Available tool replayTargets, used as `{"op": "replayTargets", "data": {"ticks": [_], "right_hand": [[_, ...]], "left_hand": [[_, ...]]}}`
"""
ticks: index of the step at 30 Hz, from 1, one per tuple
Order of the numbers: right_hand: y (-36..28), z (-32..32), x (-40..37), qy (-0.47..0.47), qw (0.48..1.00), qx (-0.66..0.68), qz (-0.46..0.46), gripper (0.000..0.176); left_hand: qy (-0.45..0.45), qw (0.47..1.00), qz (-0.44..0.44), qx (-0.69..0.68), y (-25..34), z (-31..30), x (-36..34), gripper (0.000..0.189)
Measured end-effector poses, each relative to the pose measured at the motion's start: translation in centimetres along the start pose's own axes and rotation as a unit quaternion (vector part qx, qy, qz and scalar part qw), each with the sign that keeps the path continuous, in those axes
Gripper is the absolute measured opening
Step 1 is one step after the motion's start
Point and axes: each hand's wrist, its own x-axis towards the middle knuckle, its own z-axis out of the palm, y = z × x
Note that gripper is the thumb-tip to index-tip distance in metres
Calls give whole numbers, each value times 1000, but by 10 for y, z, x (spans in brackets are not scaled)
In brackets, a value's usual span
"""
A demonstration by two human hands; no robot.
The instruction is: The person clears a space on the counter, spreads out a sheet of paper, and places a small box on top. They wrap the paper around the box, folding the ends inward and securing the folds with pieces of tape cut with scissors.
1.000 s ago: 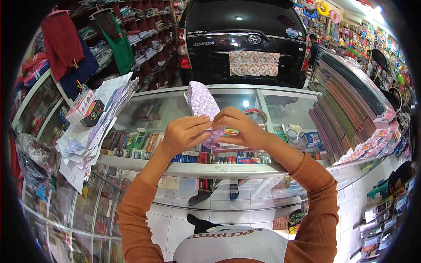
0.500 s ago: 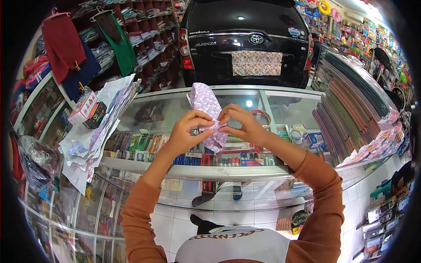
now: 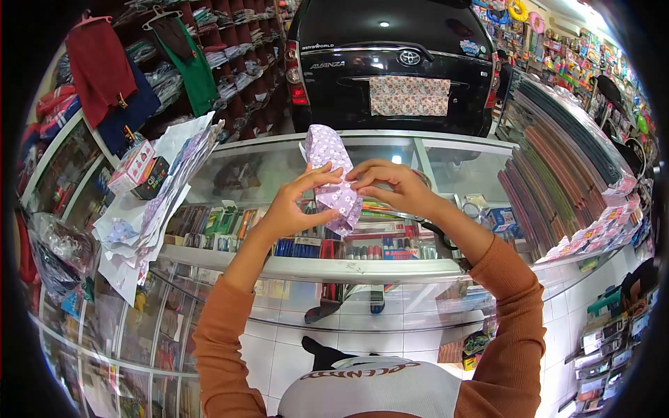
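A bundle of purple wrapping paper [image 3: 327,150] with white flowers stands over the glass counter, narrow and folded, its top end rounded. Across it from the left lies my left hand [image 3: 296,202], with fingers on the upper part and thumb on the lower part, gripping it. From the right, my right hand [image 3: 397,188] pinches the paper's right edge near the middle with bent fingers and thumb. The fingertips of both hands almost meet on the paper. Whatever is inside the paper is hidden.
Beneath the paper is a glass display counter [image 3: 279,164] holding pens and markers. A stack of paper sheets [image 3: 125,244] with small boxes [image 3: 132,171] on top lies left. Piled packaged covers [image 3: 557,174] stand right. A black car [image 3: 397,63] is parked behind the counter.
My left fingers and thumb have spread further apart over the paper. My right fingers have shifted slightly up from the pinch at the middle. The paper bundle is tilted a little differently.
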Motion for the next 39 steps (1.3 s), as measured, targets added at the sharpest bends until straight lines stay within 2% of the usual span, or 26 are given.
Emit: {"op": "replayTargets", "data": {"ticks": [3,7,9,11,14,17,20,23,24,27,28,31,32,34,35,38,39], "right_hand": [[1,-1,1,2,1000,-25,-7,12],[-8,4,3,10,995,-91,-27,10],[-2,8,2,24,996,-82,-33,12],[0,11,2,37,997,-62,-33,15],[-3,13,5,43,992,-103,-54,19],[3,17,4,42,992,-118,-33,19],[5,17,4,41,983,-162,-72,24],[5,23,-3,63,993,-96,-28,31],[2,26,-5,88,989,-114,-20,40],[8,37,-15,138,966,-167,137,47],[10,37,-17,96,964,-169,184,52],[-4,39,-6,-14,945,-229,234,53],[-8,41,-2,-12,942,-240,235,53],[2,52,-2,62,973,-123,187,53],[1,56,-2,99,980,-64,161,54],[-8,53,-2,148,977,-100,119,60],[-15,50,-2,158,975,-110,112,61]], "left_hand": [[-5,998,-28,-56,-8,-2,-1,38],[-12,997,-47,-59,-9,-2,1,34],[-4,996,-54,-75,-9,-2,2,32],[-13,997,-46,-64,-12,-3,1,32],[-11,999,-31,-24,-8,-3,2,31],[9,999,-28,21,-4,3,3,30],[23,997,-30,64,-1,6,3,32],[38,993,-5,115,-1,8,2,35],[42,990,10,135,1,9,0,35],[72,981,12,178,5,8,-5,34],[85,978,5,190,6,8,-9,33],[140,974,-42,170,3,10,-24,38],[157,975,-80,134,8,12,-27,41],[185,969,-154,59,18,18,-30,47],[195,968,-152,43,21,22,-30,49],[231,962,-145,-6,26,32,-30,55],[218,965,-143,21,27,33,-32,55]]}}
